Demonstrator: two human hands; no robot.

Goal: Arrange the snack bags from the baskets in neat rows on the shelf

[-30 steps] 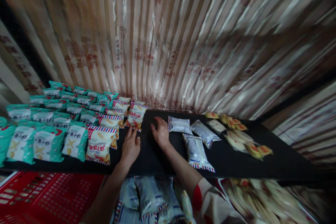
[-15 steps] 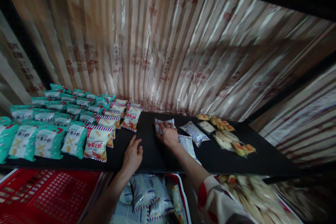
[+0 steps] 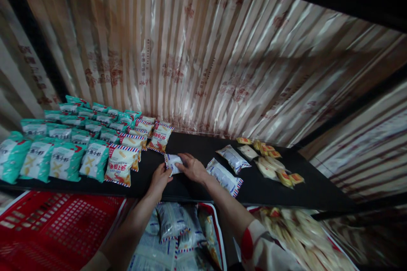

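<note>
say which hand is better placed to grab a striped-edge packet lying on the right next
Likely the right hand: it is nearer the two striped-edge packets, its forearm alongside the closer one. The left hand is farther left, and both hands are at a third packet.

Both bare hands drawn close, forearms converging

Bare left hand (image 3: 160, 179): low, near the body's midline, fingers bent, thumb on the inner side toward the other hand. Bare left forearm (image 3: 133, 224) slants up and rightward; pale sleeve edge (image 3: 95, 261) dim at lower left.

Bare right hand (image 3: 193, 168): slightly farther forward, back of hand uppermost, fingers curved leftward, thumb reaching inward below them. Bare right forearm (image 3: 227, 203) slants up and leftward out of a loose, pale cloth sleeve with red patches (image 3: 267, 247). Hands near each other, apart.
</note>
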